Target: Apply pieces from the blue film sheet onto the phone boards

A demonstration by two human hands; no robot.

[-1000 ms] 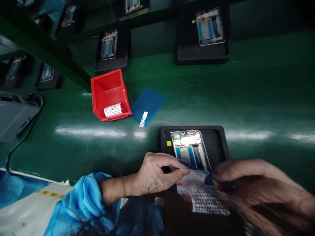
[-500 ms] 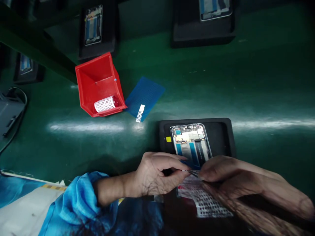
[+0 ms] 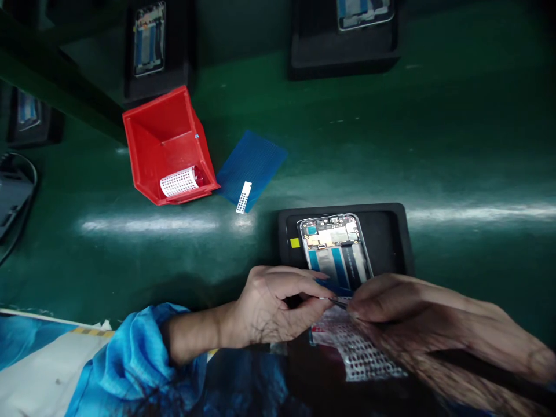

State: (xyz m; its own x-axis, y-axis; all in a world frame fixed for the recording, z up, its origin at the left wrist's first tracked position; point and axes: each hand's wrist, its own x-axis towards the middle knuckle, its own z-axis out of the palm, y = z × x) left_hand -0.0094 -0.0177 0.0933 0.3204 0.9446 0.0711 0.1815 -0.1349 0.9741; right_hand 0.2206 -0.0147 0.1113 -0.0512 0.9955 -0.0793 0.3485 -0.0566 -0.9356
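Note:
My left hand (image 3: 278,307) is closed in a pinch, thumb against forefinger, on something too small to make out. Its fingertips meet the tip of the thin metal tweezers (image 3: 339,303) that my right hand (image 3: 403,307) grips. Just below both hands, a white sheet of dark round stickers (image 3: 369,356) hangs or lies at a slant; I cannot tell what supports it. Behind the fingers, an opened phone (image 3: 334,238) with bare circuit board and blue strips rests in a black tray (image 3: 391,231). The phone's lower end is hidden by my hands.
A red bin (image 3: 165,133) holding a rolled white dotted sheet (image 3: 179,182) stands at left. Beside it lies a blue sheet (image 3: 256,159) with a small dotted strip (image 3: 244,197) on it. More phones in black trays (image 3: 343,61) are along the far side of the green table (image 3: 469,145).
The whole view has shifted slightly, so the bin, trays and phone appear a little further left and up. Both hands keep the same closed grip at nearly the same spot.

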